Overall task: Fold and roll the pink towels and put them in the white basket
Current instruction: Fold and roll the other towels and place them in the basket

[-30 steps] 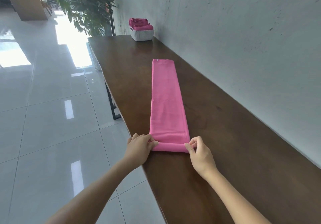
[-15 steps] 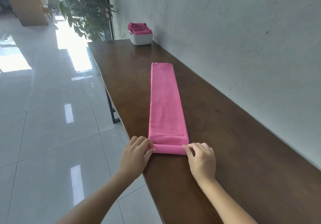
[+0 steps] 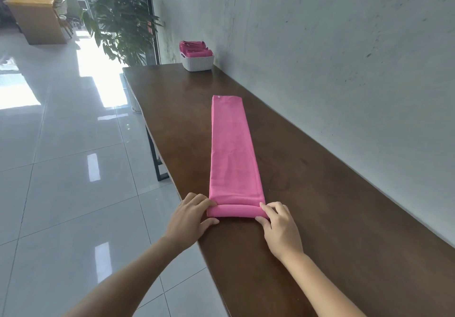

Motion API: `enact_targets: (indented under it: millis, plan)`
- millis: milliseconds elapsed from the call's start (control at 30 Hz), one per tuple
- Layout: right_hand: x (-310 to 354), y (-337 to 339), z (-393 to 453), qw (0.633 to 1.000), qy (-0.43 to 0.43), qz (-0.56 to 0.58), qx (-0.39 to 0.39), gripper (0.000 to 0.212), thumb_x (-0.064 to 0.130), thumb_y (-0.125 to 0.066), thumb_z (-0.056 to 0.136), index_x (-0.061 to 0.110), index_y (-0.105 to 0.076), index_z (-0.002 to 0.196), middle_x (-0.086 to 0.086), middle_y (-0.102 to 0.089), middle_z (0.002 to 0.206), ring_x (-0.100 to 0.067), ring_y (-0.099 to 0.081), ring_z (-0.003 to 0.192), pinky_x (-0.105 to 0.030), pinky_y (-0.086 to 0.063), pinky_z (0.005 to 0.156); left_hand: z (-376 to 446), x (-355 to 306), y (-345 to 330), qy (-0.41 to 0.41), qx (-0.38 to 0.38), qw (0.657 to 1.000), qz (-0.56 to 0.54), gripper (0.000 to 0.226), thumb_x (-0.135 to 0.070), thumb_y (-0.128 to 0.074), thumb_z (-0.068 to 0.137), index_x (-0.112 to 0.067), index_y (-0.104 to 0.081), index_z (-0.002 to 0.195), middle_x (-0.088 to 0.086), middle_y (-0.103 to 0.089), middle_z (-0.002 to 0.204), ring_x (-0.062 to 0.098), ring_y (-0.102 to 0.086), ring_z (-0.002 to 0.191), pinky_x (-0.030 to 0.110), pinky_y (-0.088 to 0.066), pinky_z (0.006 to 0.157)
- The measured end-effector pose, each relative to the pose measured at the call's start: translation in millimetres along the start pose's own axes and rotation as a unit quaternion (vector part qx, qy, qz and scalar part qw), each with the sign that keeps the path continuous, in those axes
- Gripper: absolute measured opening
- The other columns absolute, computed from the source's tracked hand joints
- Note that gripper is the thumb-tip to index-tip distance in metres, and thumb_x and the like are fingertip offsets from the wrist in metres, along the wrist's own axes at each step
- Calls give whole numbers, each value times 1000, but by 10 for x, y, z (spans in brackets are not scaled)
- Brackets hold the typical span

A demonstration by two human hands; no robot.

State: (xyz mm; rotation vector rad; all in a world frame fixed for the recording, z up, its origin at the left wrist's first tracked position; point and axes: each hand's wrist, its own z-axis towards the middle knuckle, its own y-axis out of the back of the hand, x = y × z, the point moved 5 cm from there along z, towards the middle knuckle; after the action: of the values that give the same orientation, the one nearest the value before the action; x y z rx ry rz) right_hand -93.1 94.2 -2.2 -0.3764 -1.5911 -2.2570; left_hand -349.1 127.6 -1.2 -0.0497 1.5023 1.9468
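A pink towel (image 3: pixel 232 149), folded into a long narrow strip, lies lengthwise on the dark wooden table (image 3: pixel 332 206). Its near end is rolled into a small roll (image 3: pixel 236 210). My left hand (image 3: pixel 190 216) pinches the roll's left end between fingers and thumb. My right hand (image 3: pixel 279 223) pinches the right end the same way. The white basket (image 3: pixel 198 62) stands at the table's far end against the wall, with several pink rolled towels (image 3: pixel 194 48) in it.
A grey wall (image 3: pixel 332 58) runs along the table's right side. The table's left edge drops to a glossy tiled floor (image 3: pixel 61 169). A potted plant (image 3: pixel 120 19) stands beyond the far end, and a wooden counter (image 3: pixel 34 17) at far left.
Both hands have shifted their hold on the roll's ends and turned it slightly farther along the strip. The view has tilted a little upward.
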Motion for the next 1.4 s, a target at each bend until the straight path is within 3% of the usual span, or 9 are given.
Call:
enact_targets:
  millis: [100,200,333,500,667,900,1067,1200,1400]
  plan:
    - [12,18,28,998,-39,40,23,34,27,-73,93,14,-67,123,6,-61,110,-15,-55,107,-30,-48,93,26,-21,-11,56,-7,997,-42,27,-44,-67,94,-27,-67,114,-15,-62,105,10,-46,100,29,-46,90]
    - [25,56,24,994,-75,78,26,21,31,-68,96,20,-58,112,9,-57,107,-11,-50,102,-26,-43,85,40,-33,-44,116,0,991,-68,23,-43,-63,97,-26,-65,112,-14,-63,103,11,-46,98,31,-42,91]
    - [13,49,-8,993,-78,87,31,16,38,-55,101,22,-53,99,10,-57,99,-12,-52,94,-28,-42,77,19,-3,-28,178,24,979,-97,16,-48,-59,97,-31,-61,95,-15,-62,87,11,-49,88,29,-35,79]
    - [76,68,-18,997,-43,33,51,21,35,-45,105,21,-44,90,8,-53,90,-17,-52,83,-35,-44,73,-25,60,-21,265,0,945,-191,26,-46,-75,87,-30,-55,85,-11,-66,75,12,-61,80,30,-47,69]
    - [145,85,86,995,-33,2,91,24,40,-29,108,22,-38,94,7,-55,90,-17,-53,79,-33,-38,66,7,34,0,289,-28,944,-156,29,-51,-74,86,-31,-54,83,-13,-65,76,12,-60,80,35,-52,71]
    - [141,107,309,981,-64,-18,183,29,48,-16,106,26,-34,102,7,-59,98,-20,-55,79,-37,-40,65,18,-148,70,180,-85,975,-97,10,-39,-69,93,-30,-66,95,-20,-58,95,5,-50,92,24,-42,77]
    - [96,100,467,971,-113,-1,211,28,46,-25,109,23,-39,102,3,-62,96,-20,-58,81,-39,-43,66,11,-103,-1,90,-41,995,-27,38,-43,-73,88,-28,-64,122,-14,-56,117,10,-49,107,28,-50,90]
    - [28,139,497,978,-121,-14,168,34,56,-32,105,25,-43,97,5,-64,87,-19,-60,76,-35,-43,59,118,-49,-8,40,-25,999,2,34,-39,-69,93,-22,-64,122,-8,-56,126,16,-51,115,34,-50,97]
    - [23,190,297,994,-48,-16,95,30,57,-41,101,27,-46,100,13,-60,94,-12,-59,81,-28,-44,63,223,-5,14,43,-3,999,-16,28,-46,-58,97,-22,-65,110,-11,-64,108,12,-50,104,32,-48,89]
